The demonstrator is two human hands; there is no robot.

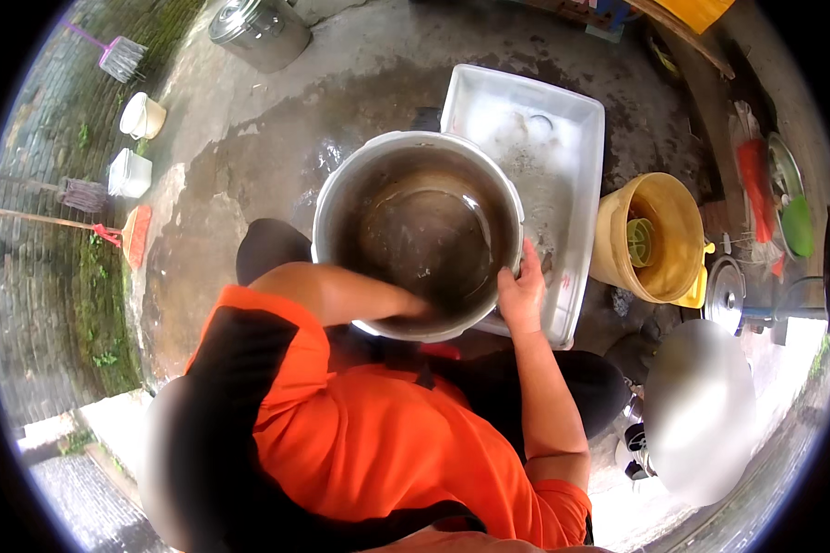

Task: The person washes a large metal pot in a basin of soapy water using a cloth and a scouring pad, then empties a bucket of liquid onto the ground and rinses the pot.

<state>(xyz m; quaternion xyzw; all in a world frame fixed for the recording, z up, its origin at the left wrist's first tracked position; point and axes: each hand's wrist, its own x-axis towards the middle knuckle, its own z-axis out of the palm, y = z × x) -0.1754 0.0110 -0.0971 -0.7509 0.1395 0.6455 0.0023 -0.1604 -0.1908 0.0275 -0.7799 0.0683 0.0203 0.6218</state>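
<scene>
A large round metal pot (425,228) with a worn, brownish inside is tilted so that its mouth faces me. It rests partly over the near left side of a white plastic tub (595,173) holding foamy, cloudy water. My right hand (523,290) grips the pot's right rim, thumb on the inner side and fingers outside. Down inside the pot, near its lower wall, is my left hand (415,305); it is blurred and dark, so whether it holds anything cannot be made out.
Right of the tub stands a yellowish bucket (605,238) with a green plastic item (640,242) inside, near a metal lid (725,294). A lidded metal pot (270,41) stands upper left on the wet concrete floor. Brooms and white buckets (130,173) line the mossy brick wall.
</scene>
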